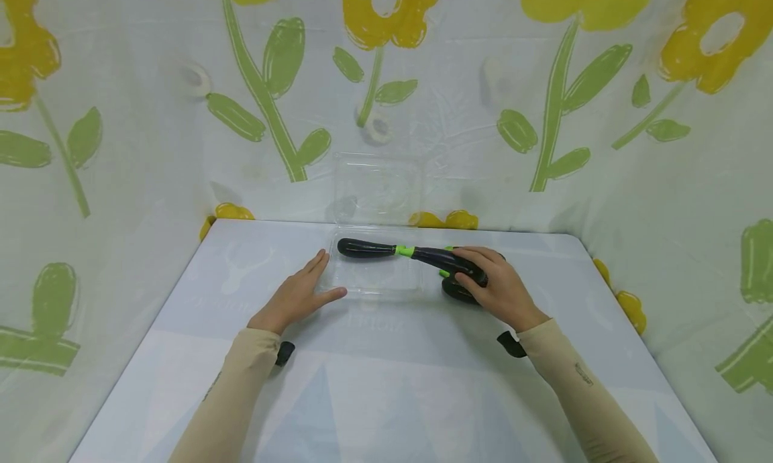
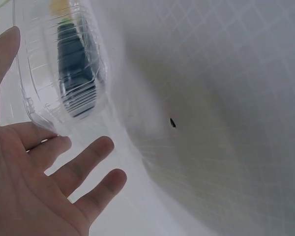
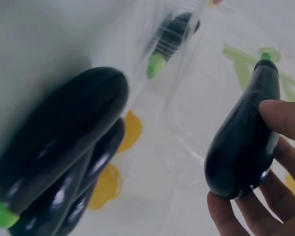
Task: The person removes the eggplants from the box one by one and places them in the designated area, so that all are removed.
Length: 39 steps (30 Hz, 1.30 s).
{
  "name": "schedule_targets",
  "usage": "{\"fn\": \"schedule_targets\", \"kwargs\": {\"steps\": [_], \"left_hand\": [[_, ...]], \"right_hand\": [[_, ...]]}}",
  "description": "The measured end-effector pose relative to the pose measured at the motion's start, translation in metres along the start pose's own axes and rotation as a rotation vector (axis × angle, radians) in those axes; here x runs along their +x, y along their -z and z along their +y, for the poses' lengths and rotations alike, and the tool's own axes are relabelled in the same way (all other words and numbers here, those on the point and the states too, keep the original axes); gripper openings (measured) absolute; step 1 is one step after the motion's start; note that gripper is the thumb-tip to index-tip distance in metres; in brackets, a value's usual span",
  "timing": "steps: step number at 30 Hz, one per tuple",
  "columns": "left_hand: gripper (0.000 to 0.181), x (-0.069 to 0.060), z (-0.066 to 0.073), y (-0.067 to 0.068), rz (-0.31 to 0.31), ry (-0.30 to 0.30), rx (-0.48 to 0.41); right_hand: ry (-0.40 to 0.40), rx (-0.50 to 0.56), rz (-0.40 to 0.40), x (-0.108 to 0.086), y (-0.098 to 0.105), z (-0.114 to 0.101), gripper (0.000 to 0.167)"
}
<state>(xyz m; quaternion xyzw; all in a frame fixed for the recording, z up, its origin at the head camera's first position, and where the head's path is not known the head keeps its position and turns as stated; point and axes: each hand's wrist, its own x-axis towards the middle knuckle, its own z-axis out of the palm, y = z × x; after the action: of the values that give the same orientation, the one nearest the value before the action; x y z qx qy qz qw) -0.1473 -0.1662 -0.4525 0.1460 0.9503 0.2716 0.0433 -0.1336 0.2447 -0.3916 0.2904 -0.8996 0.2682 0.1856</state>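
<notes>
A clear plastic clamshell container [image 1: 377,280] sits near the table's back edge, its lid [image 1: 379,189] raised behind it. Inside lies one dark eggplant [image 1: 365,248] with a green stem, also visible through the ribbed wall in the left wrist view. My left hand [image 1: 296,298] is at the container's left side, fingers extended and thumb spread. My right hand [image 1: 500,290] grips a second eggplant [image 3: 248,132] by its rounded body, its green stem pointing toward the container. Below that hand, several more eggplants [image 3: 64,132] lie together right of the container, partly hidden in the head view.
The white table [image 1: 386,382] has faint printed shapes. A flower-patterned curtain [image 1: 459,100] hangs behind it and along both sides. Dark wrist bands [image 1: 512,344] show under both beige sleeves [image 1: 588,382].
</notes>
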Motion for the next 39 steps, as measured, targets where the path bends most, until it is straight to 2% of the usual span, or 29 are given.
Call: {"fn": "schedule_targets", "kwargs": {"steps": [18, 28, 39], "left_hand": [[0.102, 0.0, 0.004, 0.002, -0.01, 0.013, -0.008], [0.102, 0.001, 0.004, 0.001, -0.017, 0.018, -0.001], [0.102, 0.001, 0.005, 0.001, -0.018, 0.016, -0.001]], "right_hand": [[-0.119, -0.048, -0.007, -0.044, 0.005, 0.028, 0.047], [-0.115, -0.082, -0.02, -0.059, 0.006, 0.039, 0.048], [-0.093, -0.116, -0.104, -0.072, 0.005, 0.051, 0.049]]}}
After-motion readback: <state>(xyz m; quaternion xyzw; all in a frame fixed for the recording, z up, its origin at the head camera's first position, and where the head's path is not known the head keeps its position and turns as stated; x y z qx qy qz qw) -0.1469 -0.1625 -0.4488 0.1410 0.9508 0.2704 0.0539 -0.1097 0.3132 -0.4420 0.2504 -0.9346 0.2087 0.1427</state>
